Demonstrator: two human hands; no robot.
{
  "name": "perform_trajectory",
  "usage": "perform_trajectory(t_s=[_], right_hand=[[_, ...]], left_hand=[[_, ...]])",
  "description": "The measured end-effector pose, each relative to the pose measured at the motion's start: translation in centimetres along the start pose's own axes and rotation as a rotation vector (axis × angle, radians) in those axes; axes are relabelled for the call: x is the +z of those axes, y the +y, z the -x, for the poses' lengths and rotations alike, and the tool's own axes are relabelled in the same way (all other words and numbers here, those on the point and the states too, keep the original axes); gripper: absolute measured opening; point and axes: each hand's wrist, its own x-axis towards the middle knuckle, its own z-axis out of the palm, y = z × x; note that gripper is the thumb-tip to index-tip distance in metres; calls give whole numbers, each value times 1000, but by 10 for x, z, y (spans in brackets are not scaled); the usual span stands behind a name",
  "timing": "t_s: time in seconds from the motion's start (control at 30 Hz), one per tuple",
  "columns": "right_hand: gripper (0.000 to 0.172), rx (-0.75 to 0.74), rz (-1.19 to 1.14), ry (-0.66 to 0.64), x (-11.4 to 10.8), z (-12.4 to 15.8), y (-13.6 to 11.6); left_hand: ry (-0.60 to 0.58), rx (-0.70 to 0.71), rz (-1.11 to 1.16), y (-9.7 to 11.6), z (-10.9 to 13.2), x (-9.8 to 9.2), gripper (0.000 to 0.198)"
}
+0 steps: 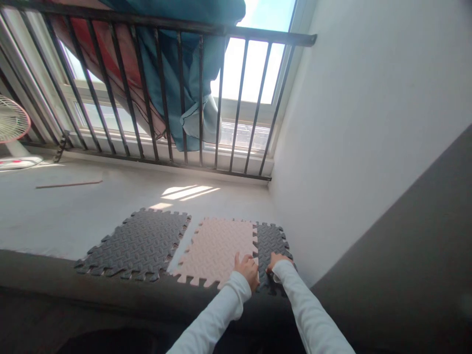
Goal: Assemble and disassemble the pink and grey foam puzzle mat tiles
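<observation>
A beige foam mat tile (221, 243) with toothed edges lies on the pale ledge, its right part over or against a dark grey tile (271, 241) beside the wall. My left hand (247, 269) is on the beige tile's front right corner, fingers bent around its edge. On the dark tile's front part rests my right hand (278, 261), its fingers curled at the surface and partly hidden by the sleeve. Another dark grey tile (140, 241) lies to the left, separated from the beige one by a narrow gap.
Behind the tiles stands a black metal railing (201, 98) before a window, with blue and reddish cloth (165, 73) hanging there. A white wall (350, 108) rises at the right. A thin stick (69, 185) and a fan (13, 123) are at the left.
</observation>
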Motion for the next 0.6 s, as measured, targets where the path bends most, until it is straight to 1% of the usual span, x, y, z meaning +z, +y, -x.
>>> perform_trajectory(t_s=[0.1,0.13,0.27,0.43,0.6], right_hand=[[66,30,5,-65,-2,0,-2],[66,32,3,-68,-3,1,-2],[68,37,1,-76,-3,1,-3],[68,49,1,-82,-1,-1,-2],[68,46,-2,-85,-2,-1,-2]], left_hand=[[4,32,-28,-10,1,2,34],[-1,26,-46,-13,2,3,33],[1,-36,-87,-26,3,5,32],[10,-66,-109,-43,5,3,33],[8,-139,-123,-67,14,-1,33]])
